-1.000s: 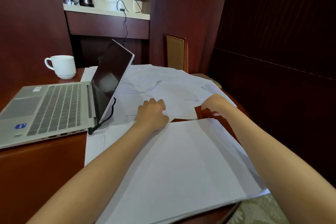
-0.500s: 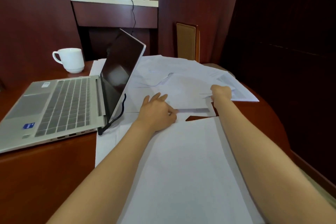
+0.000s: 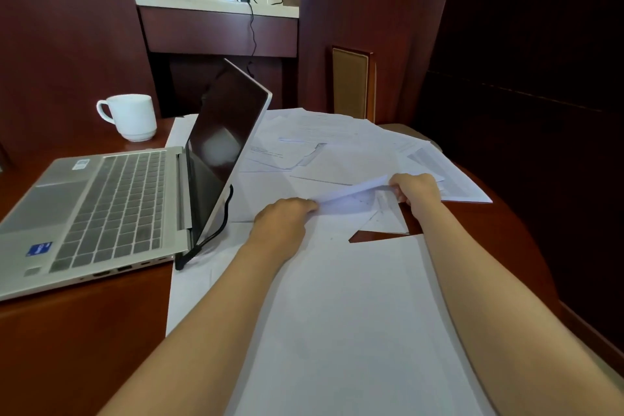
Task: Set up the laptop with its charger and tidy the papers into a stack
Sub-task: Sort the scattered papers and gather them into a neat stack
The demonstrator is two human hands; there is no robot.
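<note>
Paper sheet (image 3: 353, 192) — thin, white, bowed — pinched by left grip (image 3: 282, 219) and right grip (image 3: 417, 191), glossy wooden table (image 3: 84, 331).

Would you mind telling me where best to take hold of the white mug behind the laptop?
Grip the mug by its handle, coming from the left: it stands upright with the handle sticking out leftward, away from the laptop screen, so nothing blocks that side.

Illegibly small print on the papers (image 3: 337, 145); near corner of the laptop (image 3: 101, 206) beyond the left edge.
</note>
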